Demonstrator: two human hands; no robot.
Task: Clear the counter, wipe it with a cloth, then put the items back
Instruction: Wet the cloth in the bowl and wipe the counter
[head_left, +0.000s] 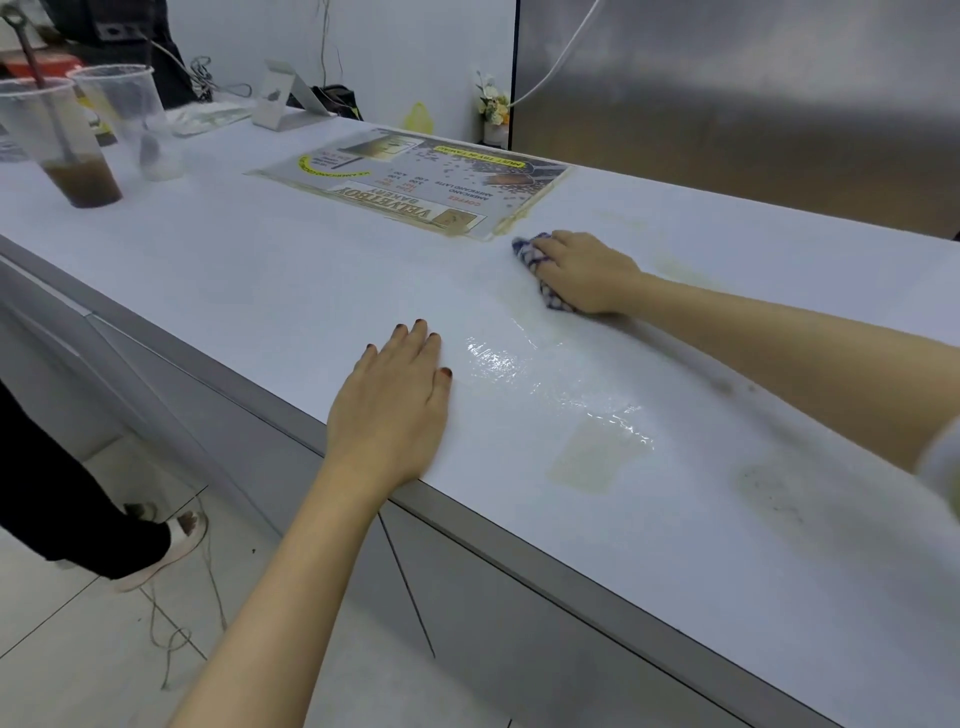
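Note:
A white counter (270, 270) runs from lower right to upper left. My right hand (587, 273) grips a blue-and-white checked cloth (525, 248) bunched under its fingers and presses it on the counter, just beside the corner of a menu sheet (415, 184). My left hand (395, 410) lies flat, palm down, near the counter's front edge. A wet, shiny patch (550, 379) spreads between the two hands. Pale stains mark the surface at the lower right.
Two clear plastic cups stand at the far left, one (57, 140) with brown drink and a straw, one (130, 119) nearly empty. A white card stand (283, 98) and a small flower vase (493, 111) sit at the back. Another person's foot (156, 545) and a cable are on the floor.

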